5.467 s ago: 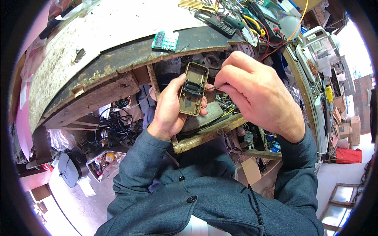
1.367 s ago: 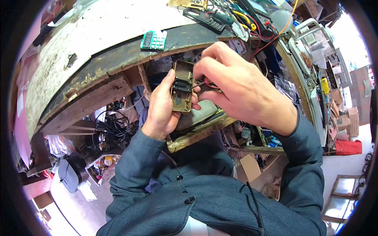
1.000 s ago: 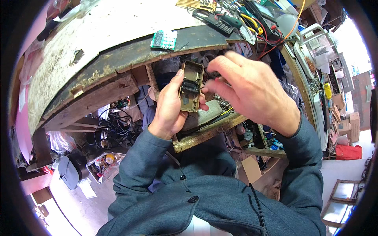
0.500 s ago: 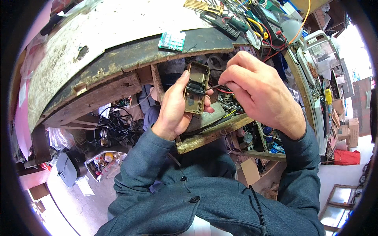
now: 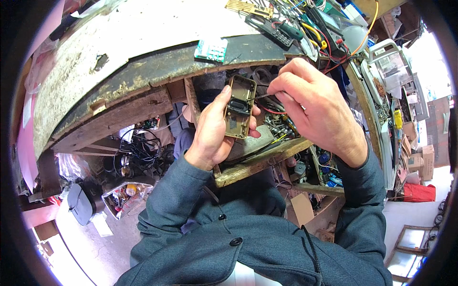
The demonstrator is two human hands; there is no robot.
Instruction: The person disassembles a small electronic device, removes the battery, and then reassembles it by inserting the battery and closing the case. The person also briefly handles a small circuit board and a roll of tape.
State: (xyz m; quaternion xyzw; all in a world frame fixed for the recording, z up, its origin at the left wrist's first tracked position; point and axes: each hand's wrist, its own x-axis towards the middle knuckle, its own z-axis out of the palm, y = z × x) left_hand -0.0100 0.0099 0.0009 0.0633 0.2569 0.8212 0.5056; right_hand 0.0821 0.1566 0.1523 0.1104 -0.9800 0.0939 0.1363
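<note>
My left hand (image 5: 212,126) grips an open gold-brown plastic casing half (image 5: 236,125), hollow side up, thumb along its left edge and fingertips at its right. A black oval part (image 5: 240,106) sits across the middle of the casing. My right hand (image 5: 319,109) pinches a thin metal tool (image 5: 263,96), whose tip is at the casing's right edge beside the black part. The exact kind of tool is not clear. Both hands are above an open wooden drawer (image 5: 267,163) that holds small metal parts and wires.
On the bench (image 5: 157,71) lies a small green-and-white circuit board (image 5: 211,50). Farther right are a black keypad housing (image 5: 272,32), a green-handled screwdriver (image 5: 289,31) and tangled test leads (image 5: 320,39). Black cables (image 5: 138,150) hang under the bench at left.
The tool's tip has moved up slightly along the casing's right edge, toward the upper side of the black part. The left hand keeps its grip almost unmoved.
</note>
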